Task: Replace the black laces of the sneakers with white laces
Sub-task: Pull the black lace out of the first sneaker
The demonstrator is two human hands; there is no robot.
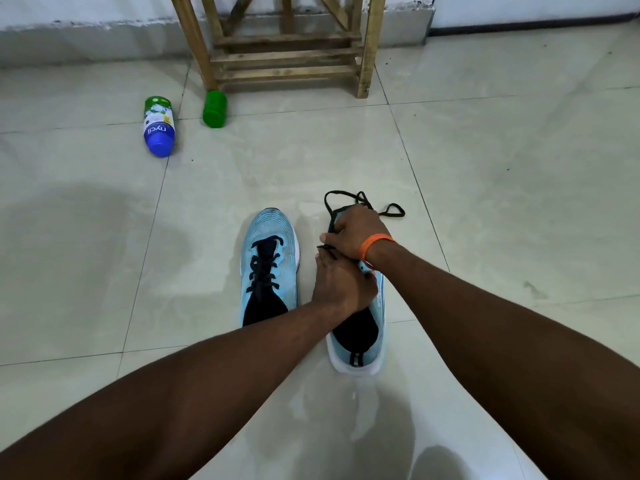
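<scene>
While the right hand [356,233] curls its fingers round the black lace [362,197], loops lying just past the knuckles, the left hand [341,285] grips the right sneaker [367,341] with curled fingers; whether the fingertips pinch lace, can't tell. Best to pull one crossing at a time, shoe pinned flat. Left sneaker [268,268], beside the fingers, is fully laced.

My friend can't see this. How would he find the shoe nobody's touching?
From the wooden stand by the wall, come down the floor to two light-blue sneakers. It is the left sneaker: its black laces are fully threaded, while the left hand and right hand are on the right sneaker.
</scene>
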